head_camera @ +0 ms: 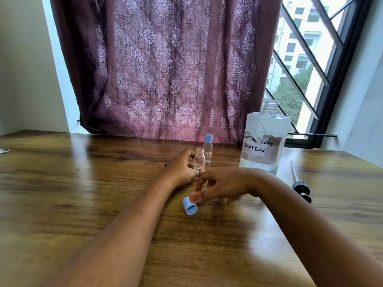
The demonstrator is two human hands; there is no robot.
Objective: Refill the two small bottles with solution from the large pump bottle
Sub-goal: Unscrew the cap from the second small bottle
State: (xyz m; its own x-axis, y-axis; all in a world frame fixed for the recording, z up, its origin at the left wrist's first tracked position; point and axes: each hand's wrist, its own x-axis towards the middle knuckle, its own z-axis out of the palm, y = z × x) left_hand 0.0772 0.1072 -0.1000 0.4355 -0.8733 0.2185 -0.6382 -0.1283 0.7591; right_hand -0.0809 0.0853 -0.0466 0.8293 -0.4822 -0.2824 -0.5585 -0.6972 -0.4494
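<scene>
1. The left hand (182,168) is curling its fingers round the uncapped small bottle (199,160), which is standing on the table (83,183).
2. The right hand (226,187), blurred, is bending its fingers, one tip touching the blue cap (189,206) that is lying at 6 o'clock from that bottle. I cannot tell whether it is gripping the cap.
3. The capped small bottle (207,150) is standing at 1 o'clock from the open one.
4. The large bottle (263,141) is standing open at 3 o'clock, its pump (300,187) lying at its 5 o'clock.

Lt-blue cap (189,206), maroon damask curtain (165,69), brown wood-grain table (83,193), blk pump (301,186).
</scene>
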